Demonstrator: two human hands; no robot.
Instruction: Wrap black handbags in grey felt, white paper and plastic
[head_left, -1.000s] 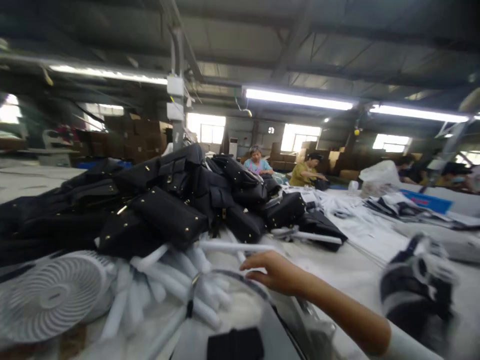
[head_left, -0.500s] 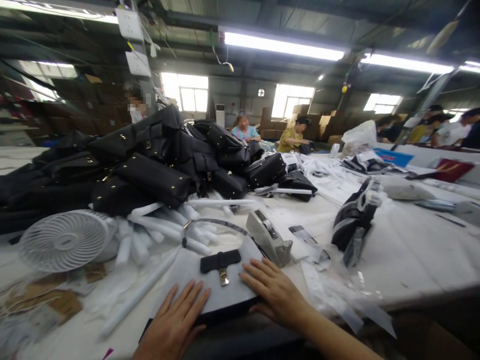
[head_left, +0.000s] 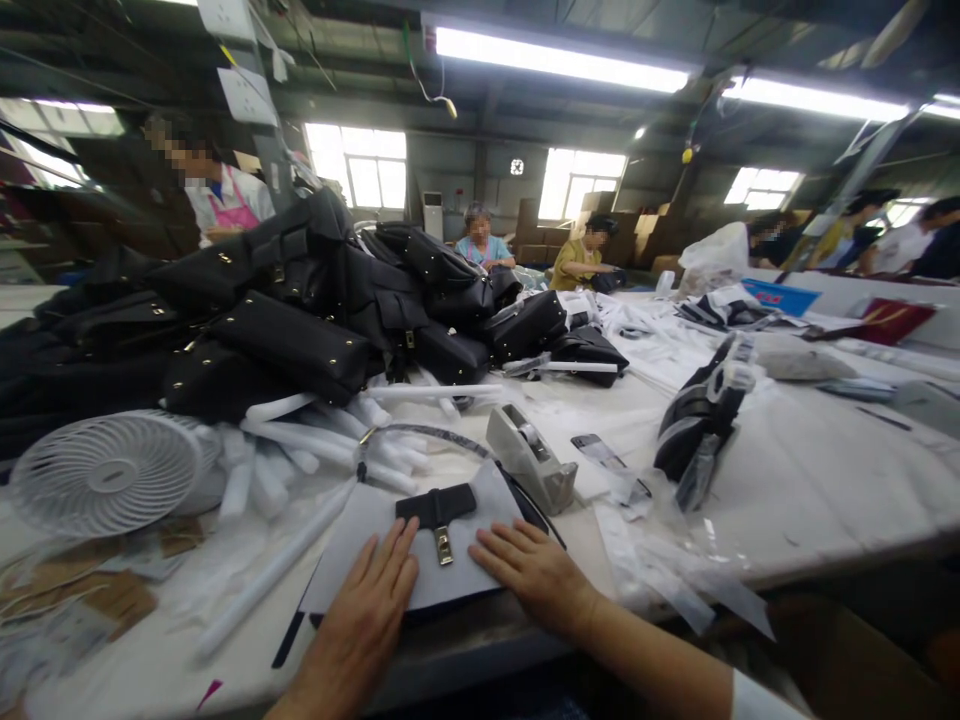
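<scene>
A dark handbag lies before me with a pale protective sheet (head_left: 352,540) over its front. Its black flap tab (head_left: 439,504) and gold clasp (head_left: 444,546) show through the sheet, and a wrapped handle (head_left: 435,431) arches up behind. My left hand (head_left: 375,600) rests flat on the sheet's left part, fingertips near the tab. On the right side, my right hand (head_left: 536,575) lies with fingers stretched out, just beside the clasp. Neither hand grips anything. The bag's lower edge is partly hidden by my hands.
A white fan (head_left: 112,475) and several white foam tubes (head_left: 262,470) sit at left. Black bags (head_left: 292,340) are piled behind. A tape dispenser (head_left: 529,455), a phone (head_left: 607,462) and an upright black bag (head_left: 697,430) stand to the right. Co-workers sit and stand beyond.
My left hand has slid up the sheet towards the tab. My right hand has shifted slightly down and left. The view has turned a little, and a person at far left shows more.
</scene>
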